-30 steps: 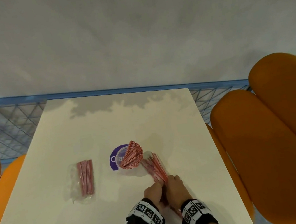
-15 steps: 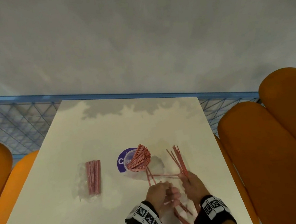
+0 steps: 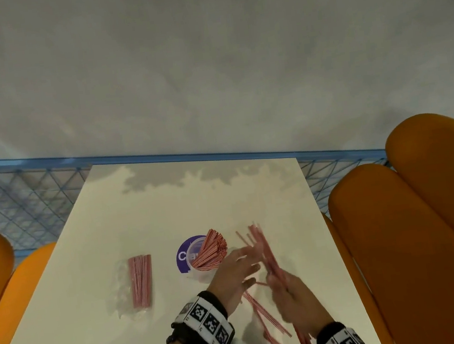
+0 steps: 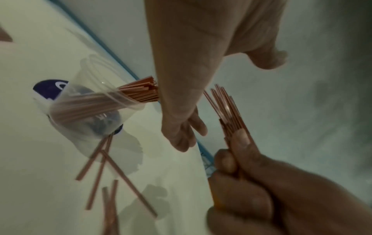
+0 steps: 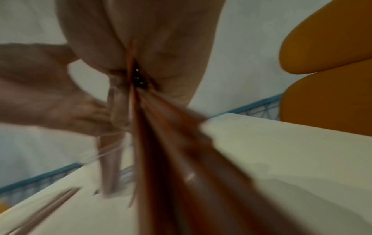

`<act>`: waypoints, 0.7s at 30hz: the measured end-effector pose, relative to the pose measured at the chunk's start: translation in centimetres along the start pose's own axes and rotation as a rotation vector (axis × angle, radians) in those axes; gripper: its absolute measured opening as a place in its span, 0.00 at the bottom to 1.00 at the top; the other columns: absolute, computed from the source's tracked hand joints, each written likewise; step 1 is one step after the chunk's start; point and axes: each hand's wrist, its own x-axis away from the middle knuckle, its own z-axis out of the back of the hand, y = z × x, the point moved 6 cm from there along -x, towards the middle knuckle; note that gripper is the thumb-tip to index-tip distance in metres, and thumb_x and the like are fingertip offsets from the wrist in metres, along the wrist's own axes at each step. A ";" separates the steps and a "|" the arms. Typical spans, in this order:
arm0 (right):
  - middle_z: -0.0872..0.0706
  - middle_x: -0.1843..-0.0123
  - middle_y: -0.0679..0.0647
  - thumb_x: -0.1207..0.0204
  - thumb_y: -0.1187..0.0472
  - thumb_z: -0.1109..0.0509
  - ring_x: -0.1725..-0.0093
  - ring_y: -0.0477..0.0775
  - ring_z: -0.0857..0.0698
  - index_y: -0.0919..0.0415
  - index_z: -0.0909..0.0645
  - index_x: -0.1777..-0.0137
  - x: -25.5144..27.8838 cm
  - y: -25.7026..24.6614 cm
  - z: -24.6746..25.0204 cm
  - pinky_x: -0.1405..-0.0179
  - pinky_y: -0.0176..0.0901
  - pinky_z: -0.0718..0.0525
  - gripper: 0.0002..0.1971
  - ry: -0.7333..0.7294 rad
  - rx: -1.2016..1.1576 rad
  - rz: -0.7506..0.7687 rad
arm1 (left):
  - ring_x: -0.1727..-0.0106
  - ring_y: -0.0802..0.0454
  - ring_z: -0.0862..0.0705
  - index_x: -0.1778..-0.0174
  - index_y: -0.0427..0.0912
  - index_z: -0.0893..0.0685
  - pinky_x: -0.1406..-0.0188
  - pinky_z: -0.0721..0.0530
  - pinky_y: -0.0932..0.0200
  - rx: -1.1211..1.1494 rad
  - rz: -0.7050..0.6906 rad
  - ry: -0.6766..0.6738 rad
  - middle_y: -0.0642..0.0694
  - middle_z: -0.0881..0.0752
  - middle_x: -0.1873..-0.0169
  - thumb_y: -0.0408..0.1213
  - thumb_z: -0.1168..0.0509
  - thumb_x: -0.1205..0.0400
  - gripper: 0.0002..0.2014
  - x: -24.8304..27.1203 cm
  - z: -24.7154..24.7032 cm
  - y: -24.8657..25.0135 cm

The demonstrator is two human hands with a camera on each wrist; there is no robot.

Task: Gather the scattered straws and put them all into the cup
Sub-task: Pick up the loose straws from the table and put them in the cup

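A clear plastic cup (image 3: 204, 270) (image 4: 90, 117) stands mid-table on a purple round sticker (image 3: 184, 256), holding a fan of red-striped straws (image 3: 211, 249). My right hand (image 3: 289, 290) (image 4: 261, 182) grips a bundle of straws (image 3: 265, 250) (image 4: 227, 108) (image 5: 171, 159) just right of the cup, tips pointing away from me. My left hand (image 3: 240, 269) (image 4: 181, 89) is between cup and bundle with fingers straight, reaching toward the bundle; contact is blurred. Several loose straws (image 3: 263, 315) (image 4: 104, 167) lie on the table below the hands.
A plastic-wrapped pack of straws (image 3: 141, 281) lies on the white table (image 3: 95, 319) to the left of the cup. Orange padded seats (image 3: 430, 231) flank the table on both sides. A blue mesh rail (image 3: 21, 199) runs along the far edge.
My right hand has lifted off the table with a tighter bundle of straws. My left hand has uncurled and moved up toward the cup and bundle. Some straws stayed on the table.
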 end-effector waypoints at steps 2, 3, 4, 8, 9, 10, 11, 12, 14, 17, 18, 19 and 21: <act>0.33 0.75 0.43 0.13 0.49 0.43 0.77 0.45 0.35 0.52 0.21 0.44 1.1 -1.3 -2.5 0.80 0.38 0.36 0.11 -0.096 0.003 0.052 | 0.45 0.47 0.15 0.48 0.41 0.15 0.44 0.20 0.50 0.039 -0.020 -0.006 0.43 0.10 0.48 0.54 0.24 0.29 0.23 0.1 -0.3 0.8; 0.34 0.75 0.44 0.13 0.50 0.42 0.77 0.46 0.36 0.49 0.22 0.50 1.4 -1.5 -3.6 0.79 0.40 0.37 0.09 -0.129 -0.048 0.020 | 0.45 0.46 0.13 0.53 0.40 0.15 0.46 0.19 0.50 0.027 -0.030 0.025 0.41 0.09 0.50 0.54 0.28 0.24 0.19 0.2 -0.3 0.9; 0.35 0.75 0.44 0.14 0.51 0.42 0.77 0.46 0.37 0.45 0.23 0.55 1.5 -1.6 -4.3 0.80 0.41 0.37 0.09 -0.149 -0.071 -0.008 | 0.48 0.44 0.12 0.59 0.39 0.17 0.48 0.18 0.50 0.036 -0.046 0.064 0.40 0.08 0.56 0.54 0.33 0.19 0.18 0.3 -0.1 1.1; 0.28 0.74 0.42 0.18 0.50 0.37 0.76 0.40 0.32 0.46 0.27 0.61 0.6 -1.7 -5.2 0.74 0.37 0.31 0.09 -0.119 0.052 -0.044 | 0.72 0.41 0.15 0.72 0.40 0.27 0.54 0.13 0.46 0.244 -0.151 0.183 0.42 0.23 0.82 0.51 0.44 0.14 0.24 0.5 1.8 2.5; 0.27 0.74 0.42 0.19 0.50 0.36 0.75 0.39 0.31 0.48 0.28 0.61 0.4 -1.8 -5.3 0.72 0.36 0.31 0.10 -0.120 0.084 -0.032 | 0.78 0.45 0.20 0.73 0.40 0.28 0.57 0.12 0.45 0.279 -0.182 0.205 0.44 0.28 0.84 0.52 0.45 0.13 0.25 0.5 2.4 3.2; 0.27 0.74 0.41 0.19 0.49 0.36 0.74 0.39 0.31 0.49 0.28 0.61 0.1 -2.0 -5.3 0.71 0.35 0.30 0.10 -0.125 0.102 -0.021 | 0.81 0.48 0.26 0.74 0.41 0.29 0.61 0.13 0.47 0.313 -0.213 0.219 0.46 0.32 0.84 0.53 0.46 0.14 0.25 0.6 3.0 4.1; 0.27 0.74 0.40 0.20 0.49 0.35 0.74 0.39 0.31 0.50 0.28 0.61 0.0 -2.1 -5.3 0.71 0.34 0.31 0.11 -0.126 0.108 -0.016 | 0.83 0.51 0.31 0.73 0.42 0.30 0.67 0.15 0.50 0.353 -0.236 0.231 0.48 0.35 0.85 0.54 0.46 0.14 0.25 0.8 3.5 5.1; 0.27 0.73 0.40 0.20 0.48 0.35 0.73 0.40 0.31 0.52 0.28 0.61 0.0 -2.2 -5.3 0.71 0.34 0.31 0.12 -0.126 0.109 -0.013 | 0.84 0.52 0.35 0.73 0.42 0.31 0.74 0.19 0.54 0.393 -0.252 0.243 0.49 0.37 0.85 0.56 0.46 0.15 0.25 0.9 4.2 6.0; 0.27 0.72 0.43 0.21 0.45 0.34 0.73 0.42 0.31 0.57 0.25 0.61 -0.2 -2.4 -5.0 0.70 0.37 0.30 0.16 -0.088 0.100 -0.024 | 0.86 0.55 0.39 0.72 0.43 0.33 0.84 0.30 0.61 0.436 -0.270 0.259 0.51 0.39 0.85 0.57 0.44 0.15 0.25 1.2 5.5 7.4; 0.31 0.77 0.44 0.22 0.45 0.31 0.79 0.46 0.35 0.53 0.26 0.69 -0.4 -2.5 -4.0 0.78 0.39 0.34 0.18 0.010 -0.025 -0.132 | 0.85 0.56 0.43 0.72 0.45 0.31 0.87 0.40 0.64 0.375 -0.243 0.253 0.53 0.41 0.84 0.62 0.38 0.21 0.25 1.8 7.2 7.9; 0.34 0.78 0.45 0.21 0.46 0.31 0.80 0.47 0.38 0.54 0.27 0.69 -0.4 -2.5 -3.8 0.81 0.38 0.38 0.18 0.033 -0.112 -0.179 | 0.85 0.57 0.44 0.72 0.46 0.29 0.87 0.41 0.65 0.333 -0.219 0.241 0.53 0.41 0.83 0.65 0.36 0.24 0.25 2.1 7.4 7.5; 0.37 0.79 0.47 0.21 0.47 0.31 0.81 0.48 0.41 0.56 0.28 0.68 -0.5 -2.7 -3.7 0.81 0.37 0.41 0.19 0.053 -0.189 -0.207 | 0.85 0.57 0.44 0.70 0.46 0.27 0.86 0.43 0.65 0.294 -0.192 0.227 0.53 0.41 0.83 0.69 0.36 0.26 0.27 2.3 7.4 6.9; 0.41 0.78 0.49 0.21 0.47 0.31 0.81 0.49 0.43 0.57 0.31 0.67 -0.9 -3.2 -3.6 0.81 0.37 0.44 0.20 0.090 -0.252 -0.207 | 0.85 0.57 0.44 0.66 0.44 0.24 0.84 0.44 0.65 0.257 -0.158 0.208 0.53 0.39 0.83 0.73 0.38 0.28 0.30 2.7 6.9 5.3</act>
